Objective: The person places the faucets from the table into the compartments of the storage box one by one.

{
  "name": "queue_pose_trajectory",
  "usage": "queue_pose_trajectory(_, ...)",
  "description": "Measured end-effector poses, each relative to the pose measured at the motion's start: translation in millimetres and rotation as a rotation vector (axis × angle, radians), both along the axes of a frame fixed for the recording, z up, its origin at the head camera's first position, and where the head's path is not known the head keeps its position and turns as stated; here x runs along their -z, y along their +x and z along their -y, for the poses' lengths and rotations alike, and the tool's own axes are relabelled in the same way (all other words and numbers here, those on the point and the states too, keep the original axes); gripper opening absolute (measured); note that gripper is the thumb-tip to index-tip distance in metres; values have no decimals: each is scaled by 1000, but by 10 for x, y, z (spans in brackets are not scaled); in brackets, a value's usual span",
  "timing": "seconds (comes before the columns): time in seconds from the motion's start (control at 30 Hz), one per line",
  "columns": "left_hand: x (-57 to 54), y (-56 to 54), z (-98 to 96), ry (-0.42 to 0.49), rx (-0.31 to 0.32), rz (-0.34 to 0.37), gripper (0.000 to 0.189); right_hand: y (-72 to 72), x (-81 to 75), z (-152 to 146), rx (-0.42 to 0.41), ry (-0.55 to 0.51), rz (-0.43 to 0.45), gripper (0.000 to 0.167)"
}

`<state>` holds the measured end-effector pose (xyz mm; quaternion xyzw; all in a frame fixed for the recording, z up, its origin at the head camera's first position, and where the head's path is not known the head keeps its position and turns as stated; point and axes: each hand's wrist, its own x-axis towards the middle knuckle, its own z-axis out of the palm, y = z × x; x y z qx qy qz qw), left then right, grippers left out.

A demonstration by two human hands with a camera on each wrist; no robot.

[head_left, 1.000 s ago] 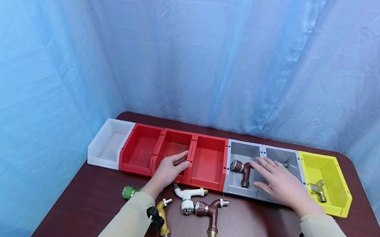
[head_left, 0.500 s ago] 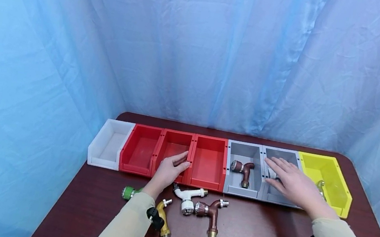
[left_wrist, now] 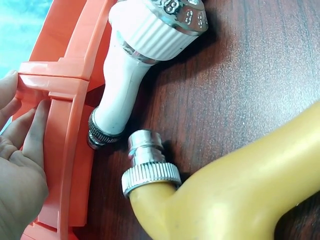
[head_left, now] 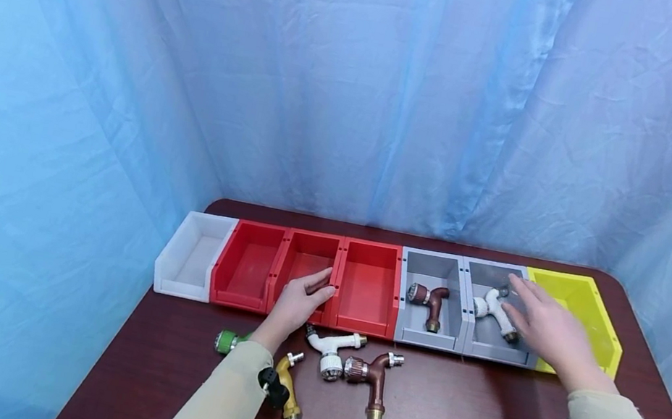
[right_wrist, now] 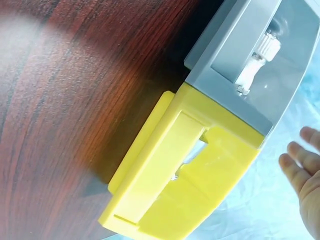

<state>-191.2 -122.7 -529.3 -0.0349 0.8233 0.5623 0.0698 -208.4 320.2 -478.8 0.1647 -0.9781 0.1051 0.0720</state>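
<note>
**Bench by blue curtain: part done**

Hands apart, fingers loose, nothing gripped. Left hand at middle red bin, contact unclear; right hand hovers by right gray bin.
Binned: white tap near right fingertips, brown tap between hands, shiny metal piece in yellow bin by right hand.
Outstanding, nearside of left hand: green tap, yellow tap, second white tap, second brown tap.
Ribbed knobs, curved glossy bodies; smooth plastic bins.

The left sleeve hides much of a green-handled tap. In the right wrist view, the right hand is cut off — and a metal piece inside the yellow bin is mostly hidden.
</note>
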Motion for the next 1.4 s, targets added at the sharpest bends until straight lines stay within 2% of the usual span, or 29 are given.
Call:
queue_pose_trajectory(0.3, -2, 5, -6, -8, -1, 0, 55, 0, 13, -126, 117, -34, 67, 65)
queue_pose_trajectory(0.5, -20, 4, -18, -6, -4, 2, 55, -12, 30, -189, 214, -48, 161, 65)
queue_pose_trajectory(0.7, -45, 3, -18, 3, -17, 38, 55, -31, 52, -219, 260, -66, 260, 63)
queue_pose_trajectory(0.9, -131, 20, 7, 5, 5, 64, 59, -56, 71, -280, 288, -185, 362, 63)
queue_pose_trajectory(1.07, -189, 58, 29, 20, 19, 72, 57, -78, 100, -381, 334, -283, 481, 75)
queue_pose_trajectory(1.23, -267, 120, 26, 9, 40, 70, 54, -82, 87, -423, 374, -335, 553, 82)
queue_pose_trajectory(1.4, -384, 212, 14, -63, 88, 15, 52, -75, 76, -452, 396, -379, 597, 85)
